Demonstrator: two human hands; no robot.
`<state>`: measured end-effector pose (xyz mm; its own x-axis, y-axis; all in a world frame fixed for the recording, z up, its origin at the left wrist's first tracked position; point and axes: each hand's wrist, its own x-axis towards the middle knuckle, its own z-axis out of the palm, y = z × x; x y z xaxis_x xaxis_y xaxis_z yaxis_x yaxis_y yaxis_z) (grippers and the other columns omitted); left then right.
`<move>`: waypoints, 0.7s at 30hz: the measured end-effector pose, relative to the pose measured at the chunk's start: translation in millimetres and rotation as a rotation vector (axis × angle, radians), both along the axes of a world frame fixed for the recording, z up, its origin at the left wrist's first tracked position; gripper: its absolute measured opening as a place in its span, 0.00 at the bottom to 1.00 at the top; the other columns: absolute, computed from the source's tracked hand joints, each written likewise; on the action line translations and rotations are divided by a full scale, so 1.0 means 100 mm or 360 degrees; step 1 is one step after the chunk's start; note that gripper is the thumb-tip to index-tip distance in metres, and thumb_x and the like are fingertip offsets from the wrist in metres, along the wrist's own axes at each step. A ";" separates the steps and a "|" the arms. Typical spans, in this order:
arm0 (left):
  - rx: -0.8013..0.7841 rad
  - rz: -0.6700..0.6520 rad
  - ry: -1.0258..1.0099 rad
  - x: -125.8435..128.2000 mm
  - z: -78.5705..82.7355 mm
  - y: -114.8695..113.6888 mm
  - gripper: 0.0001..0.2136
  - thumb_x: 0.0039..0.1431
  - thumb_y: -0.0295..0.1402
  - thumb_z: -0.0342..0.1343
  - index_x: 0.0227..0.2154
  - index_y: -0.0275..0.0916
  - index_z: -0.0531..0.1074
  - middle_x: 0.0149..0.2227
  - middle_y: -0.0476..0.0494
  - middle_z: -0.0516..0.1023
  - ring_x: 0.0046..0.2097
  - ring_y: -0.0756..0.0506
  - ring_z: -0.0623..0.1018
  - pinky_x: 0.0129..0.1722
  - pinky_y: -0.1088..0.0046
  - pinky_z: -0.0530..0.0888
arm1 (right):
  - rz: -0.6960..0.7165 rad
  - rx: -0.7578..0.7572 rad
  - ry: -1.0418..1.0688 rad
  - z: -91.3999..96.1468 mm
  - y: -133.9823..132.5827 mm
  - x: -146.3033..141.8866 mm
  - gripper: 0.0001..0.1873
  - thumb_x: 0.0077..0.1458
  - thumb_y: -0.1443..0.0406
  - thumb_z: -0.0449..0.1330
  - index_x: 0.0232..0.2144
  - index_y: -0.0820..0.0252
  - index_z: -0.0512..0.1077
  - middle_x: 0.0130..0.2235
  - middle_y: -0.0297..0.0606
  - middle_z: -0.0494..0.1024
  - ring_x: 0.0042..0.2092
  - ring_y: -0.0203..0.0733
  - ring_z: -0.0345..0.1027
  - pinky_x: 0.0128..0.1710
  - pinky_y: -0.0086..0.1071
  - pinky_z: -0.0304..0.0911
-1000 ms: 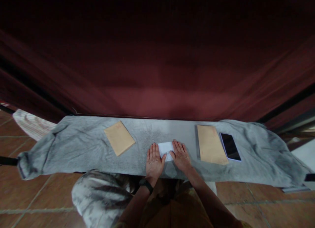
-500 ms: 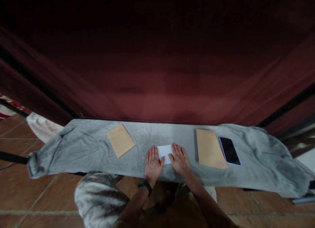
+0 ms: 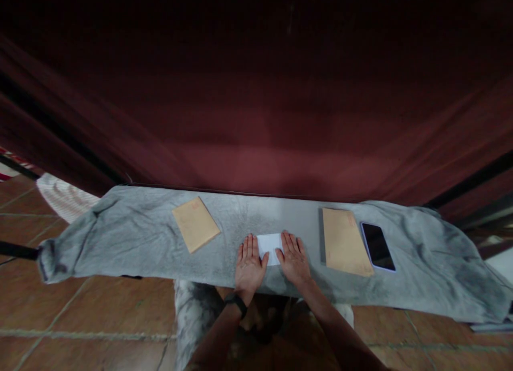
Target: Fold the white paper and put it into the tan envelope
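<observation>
White paper by near edge of desk

Brown envelope; gap; left hand, right hand on paper's sides, fingers flat, gripping nothing; gap; larger envelope, phone. Since earlier: trouser leg shifted rightward.

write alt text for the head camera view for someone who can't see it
A person's left hand and right hand lie palm down along opposite sides of a small white paper on a grey cloth. A brown envelope lies to the left; to the right, perhaps a stack of brown envelopes lies beside a phone.
</observation>
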<state>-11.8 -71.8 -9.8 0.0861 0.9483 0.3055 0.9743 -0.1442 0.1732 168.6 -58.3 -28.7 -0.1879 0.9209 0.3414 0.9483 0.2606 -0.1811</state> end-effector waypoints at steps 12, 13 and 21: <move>-0.0030 -0.0015 -0.0005 0.00 -0.01 0.00 0.32 0.68 0.46 0.43 0.69 0.30 0.54 0.69 0.32 0.57 0.70 0.38 0.58 0.68 0.54 0.57 | 0.0014 -0.0054 -0.0057 0.03 -0.02 0.02 0.31 0.70 0.58 0.44 0.69 0.69 0.54 0.69 0.49 0.58 0.69 0.53 0.52 0.68 0.51 0.43; -0.0033 -0.0016 -0.0009 0.00 -0.02 0.00 0.32 0.69 0.46 0.43 0.69 0.30 0.54 0.69 0.32 0.57 0.70 0.38 0.58 0.68 0.54 0.57 | 0.0010 -0.0053 -0.0058 0.03 -0.02 0.02 0.31 0.70 0.59 0.44 0.69 0.69 0.53 0.69 0.49 0.59 0.69 0.53 0.52 0.68 0.50 0.43; -0.0032 0.0031 -0.0046 0.03 0.01 -0.03 0.31 0.70 0.45 0.39 0.69 0.29 0.54 0.69 0.31 0.58 0.70 0.37 0.58 0.68 0.52 0.58 | -0.0074 -0.0097 -0.0052 0.06 -0.05 0.06 0.29 0.70 0.63 0.44 0.69 0.69 0.53 0.69 0.50 0.57 0.69 0.50 0.51 0.69 0.48 0.43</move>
